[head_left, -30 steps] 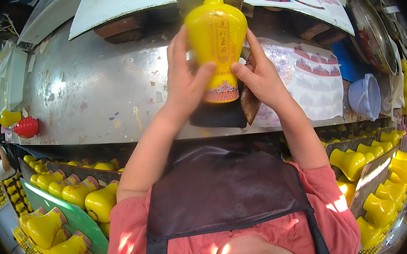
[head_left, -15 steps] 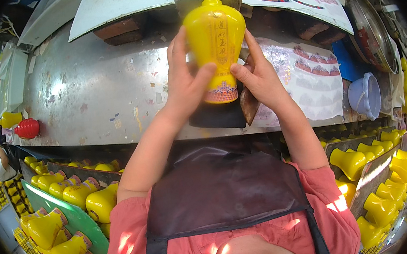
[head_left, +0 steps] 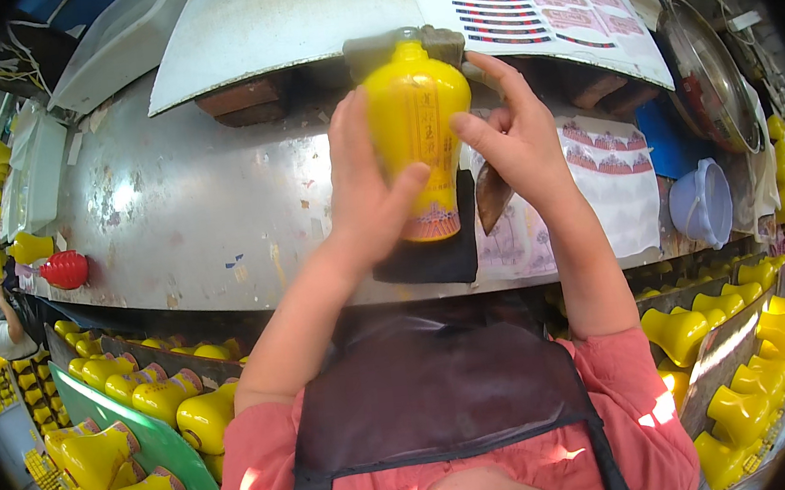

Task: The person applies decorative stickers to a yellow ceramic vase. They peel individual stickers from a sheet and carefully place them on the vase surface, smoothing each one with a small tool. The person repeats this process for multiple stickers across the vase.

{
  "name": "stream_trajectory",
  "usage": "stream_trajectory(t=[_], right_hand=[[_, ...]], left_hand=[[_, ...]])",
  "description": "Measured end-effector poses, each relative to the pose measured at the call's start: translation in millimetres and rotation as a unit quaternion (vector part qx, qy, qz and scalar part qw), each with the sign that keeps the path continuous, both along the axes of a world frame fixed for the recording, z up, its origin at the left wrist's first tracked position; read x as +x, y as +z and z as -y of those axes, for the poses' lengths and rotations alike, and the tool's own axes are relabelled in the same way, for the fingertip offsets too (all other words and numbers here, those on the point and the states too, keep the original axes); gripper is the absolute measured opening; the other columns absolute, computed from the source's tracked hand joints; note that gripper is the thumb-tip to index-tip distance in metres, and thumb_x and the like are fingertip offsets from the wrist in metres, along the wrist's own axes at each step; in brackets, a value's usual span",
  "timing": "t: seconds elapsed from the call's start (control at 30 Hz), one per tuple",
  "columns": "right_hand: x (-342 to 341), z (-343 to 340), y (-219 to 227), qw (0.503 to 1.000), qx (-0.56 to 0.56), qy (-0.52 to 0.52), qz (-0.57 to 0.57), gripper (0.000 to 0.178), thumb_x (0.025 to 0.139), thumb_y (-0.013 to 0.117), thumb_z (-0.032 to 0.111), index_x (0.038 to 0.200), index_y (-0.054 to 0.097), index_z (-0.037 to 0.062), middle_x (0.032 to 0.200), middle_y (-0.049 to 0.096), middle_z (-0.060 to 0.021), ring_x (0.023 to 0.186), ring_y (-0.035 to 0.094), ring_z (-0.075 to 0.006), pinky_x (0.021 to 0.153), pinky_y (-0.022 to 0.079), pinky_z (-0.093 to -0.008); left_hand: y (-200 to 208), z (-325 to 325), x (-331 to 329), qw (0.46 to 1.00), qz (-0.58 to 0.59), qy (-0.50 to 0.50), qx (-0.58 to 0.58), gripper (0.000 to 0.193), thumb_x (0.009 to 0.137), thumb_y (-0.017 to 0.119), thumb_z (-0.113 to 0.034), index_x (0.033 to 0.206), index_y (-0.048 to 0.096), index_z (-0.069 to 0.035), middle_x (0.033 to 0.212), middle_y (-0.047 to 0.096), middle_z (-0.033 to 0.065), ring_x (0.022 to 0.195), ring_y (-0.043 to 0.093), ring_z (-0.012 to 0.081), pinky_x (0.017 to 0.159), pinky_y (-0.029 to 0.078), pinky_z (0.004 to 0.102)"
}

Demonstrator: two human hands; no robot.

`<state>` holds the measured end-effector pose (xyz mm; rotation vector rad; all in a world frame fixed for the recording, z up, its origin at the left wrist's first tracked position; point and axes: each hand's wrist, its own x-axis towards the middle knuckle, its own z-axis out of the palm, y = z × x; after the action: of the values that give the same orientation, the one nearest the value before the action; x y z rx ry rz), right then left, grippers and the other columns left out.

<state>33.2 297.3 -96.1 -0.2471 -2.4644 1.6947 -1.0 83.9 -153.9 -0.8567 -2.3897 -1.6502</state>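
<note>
Head view, from left: finished-looking yellow bottles (head_left: pixel 181 415) lie in rows below and left of the left hand (head_left: pixel 371 199), which is wrapped around the yellow bottle (head_left: pixel 419 132), thumb across its front. This bottle stands upright on a dark pad (head_left: pixel 441 254) on the metal table (head_left: pixel 189 218), neck up under a grey fixture (head_left: pixel 391 46). Right of it, the right hand (head_left: pixel 520 141) is half open, fingertips touching the bottle's shoulder. Label sheets (head_left: pixel 616 188) lie beyond. I judge this bottle mid-process, with many left.
</note>
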Motion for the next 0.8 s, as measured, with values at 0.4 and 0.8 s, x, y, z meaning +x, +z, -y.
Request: stream_trajectory(t=[0.4,0.8], right_hand=[[-32.9,13.0,14.4,0.996,0.088,0.022,-0.020,0.056,0.088,0.080,0.038,0.126,0.065,0.0008,0.104,0.072,-0.0101,0.083,0.065,-0.0128,0.076,0.054,-0.0288],[-41.7,9.0,22.4,0.998,0.058,0.020,-0.019,0.044,0.095,0.071,0.040,0.114,0.070,0.0005,0.094,0.069,-0.0072,0.082,0.061,-0.0126,0.075,0.051,-0.0285]], left_hand=[[7.9,-14.5,4.5,0.996,0.077,0.033,-0.008,0.105,0.085,0.080,-0.028,0.161,0.015,0.003,0.159,0.030,0.0306,0.147,0.034,0.0468,0.123,0.030,0.0493],[-1.4,-17.0,4.0,0.990,0.125,0.001,0.063,0.108,0.087,0.079,-0.029,0.163,0.009,0.003,0.160,0.029,0.0288,0.149,0.034,0.0422,0.123,0.030,0.0464]])
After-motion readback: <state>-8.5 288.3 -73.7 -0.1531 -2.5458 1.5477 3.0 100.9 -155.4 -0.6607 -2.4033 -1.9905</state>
